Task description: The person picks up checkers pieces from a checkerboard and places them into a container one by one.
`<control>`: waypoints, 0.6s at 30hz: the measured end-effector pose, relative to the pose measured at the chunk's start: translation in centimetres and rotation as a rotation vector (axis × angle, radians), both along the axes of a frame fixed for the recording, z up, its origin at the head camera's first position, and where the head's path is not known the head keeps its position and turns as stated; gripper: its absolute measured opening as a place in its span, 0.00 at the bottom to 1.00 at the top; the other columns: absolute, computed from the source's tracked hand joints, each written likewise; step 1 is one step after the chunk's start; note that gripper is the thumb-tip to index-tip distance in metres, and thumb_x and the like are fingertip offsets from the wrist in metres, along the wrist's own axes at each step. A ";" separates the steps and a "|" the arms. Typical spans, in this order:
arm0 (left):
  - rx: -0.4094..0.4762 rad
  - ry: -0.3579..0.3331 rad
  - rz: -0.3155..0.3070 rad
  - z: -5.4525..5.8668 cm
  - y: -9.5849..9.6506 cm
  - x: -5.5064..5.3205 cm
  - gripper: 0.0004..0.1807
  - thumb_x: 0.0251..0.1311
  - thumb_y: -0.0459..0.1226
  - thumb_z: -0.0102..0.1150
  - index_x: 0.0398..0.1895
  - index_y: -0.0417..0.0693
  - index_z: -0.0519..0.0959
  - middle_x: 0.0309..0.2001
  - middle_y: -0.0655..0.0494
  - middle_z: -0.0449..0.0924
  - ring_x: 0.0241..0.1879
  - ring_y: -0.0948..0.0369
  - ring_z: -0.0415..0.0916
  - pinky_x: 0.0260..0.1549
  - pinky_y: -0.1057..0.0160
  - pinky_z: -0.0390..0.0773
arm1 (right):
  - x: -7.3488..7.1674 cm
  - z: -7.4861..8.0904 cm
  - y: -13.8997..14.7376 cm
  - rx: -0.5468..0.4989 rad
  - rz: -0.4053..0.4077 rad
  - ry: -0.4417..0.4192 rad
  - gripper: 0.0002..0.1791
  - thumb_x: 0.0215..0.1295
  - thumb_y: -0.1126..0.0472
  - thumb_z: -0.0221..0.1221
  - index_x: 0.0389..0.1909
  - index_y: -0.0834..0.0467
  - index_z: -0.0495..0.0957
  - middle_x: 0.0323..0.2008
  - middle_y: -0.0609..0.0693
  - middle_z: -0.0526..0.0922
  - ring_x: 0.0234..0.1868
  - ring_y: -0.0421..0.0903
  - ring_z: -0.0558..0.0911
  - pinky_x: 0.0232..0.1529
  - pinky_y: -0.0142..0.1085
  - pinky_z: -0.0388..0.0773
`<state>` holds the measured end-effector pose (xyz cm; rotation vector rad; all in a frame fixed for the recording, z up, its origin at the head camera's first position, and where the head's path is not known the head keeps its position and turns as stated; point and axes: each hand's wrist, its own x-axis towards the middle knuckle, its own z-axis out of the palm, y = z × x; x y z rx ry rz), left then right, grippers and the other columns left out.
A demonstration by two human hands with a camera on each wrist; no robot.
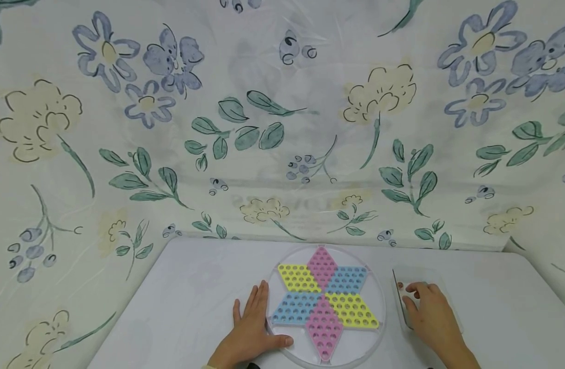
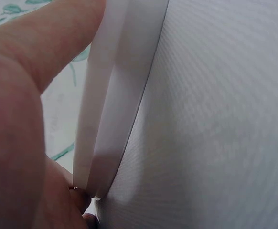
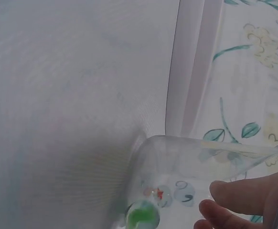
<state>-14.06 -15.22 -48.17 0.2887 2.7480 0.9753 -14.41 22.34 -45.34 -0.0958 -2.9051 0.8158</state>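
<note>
A round clear-rimmed board (image 1: 310,353) with a six-pointed star of pink, yellow and blue holed diamonds lies on the table, like a Chinese checkers board. My left hand (image 1: 250,328) rests at its left edge, fingers straight along the rim and thumb over the near-left rim. Right of the board, my right hand (image 1: 432,312) reaches into a clear plastic box (image 3: 187,152). Its fingers are loosely bent, and in the right wrist view the fingertips show no marble between them. A green marble (image 3: 142,215) and a clear marble with red (image 3: 163,194) lie in the box.
The white table (image 1: 181,297) ends at the back against a floral cloth (image 1: 282,154) that hangs behind and at both sides. The box's raised walls stand around my right fingers. A short stretch of tabletop lies between board and box.
</note>
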 end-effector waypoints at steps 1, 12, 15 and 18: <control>0.001 -0.002 0.000 0.0 0.0 0.0 0.75 0.41 0.65 0.74 0.78 0.30 0.42 0.79 0.35 0.39 0.78 0.39 0.33 0.65 0.30 0.22 | 0.0 0.0 0.0 0.001 -0.002 0.000 0.12 0.65 0.66 0.63 0.45 0.69 0.80 0.39 0.63 0.79 0.38 0.55 0.80 0.34 0.47 0.80; 0.000 -0.013 -0.002 0.2 0.0 0.1 0.75 0.42 0.65 0.73 0.78 0.30 0.41 0.79 0.35 0.39 0.78 0.39 0.32 0.66 0.30 0.22 | 0.4 0.1 -0.1 0.006 -0.009 0.049 0.13 0.66 0.65 0.63 0.48 0.68 0.81 0.41 0.64 0.79 0.40 0.56 0.80 0.36 0.48 0.79; 0.013 -0.017 0.012 0.6 -0.2 0.1 0.72 0.45 0.64 0.72 0.79 0.31 0.40 0.79 0.35 0.39 0.78 0.39 0.34 0.66 0.30 0.23 | 0.5 0.4 -0.2 0.017 -0.019 0.070 0.14 0.66 0.64 0.63 0.48 0.68 0.81 0.42 0.64 0.79 0.42 0.57 0.79 0.37 0.50 0.79; 0.032 -0.016 0.035 1.3 -0.4 0.0 0.70 0.48 0.62 0.72 0.79 0.34 0.40 0.79 0.35 0.40 0.78 0.39 0.36 0.68 0.30 0.27 | 0.7 0.9 -0.2 0.025 -0.031 0.111 0.13 0.66 0.64 0.63 0.47 0.67 0.81 0.42 0.65 0.78 0.43 0.58 0.78 0.39 0.52 0.79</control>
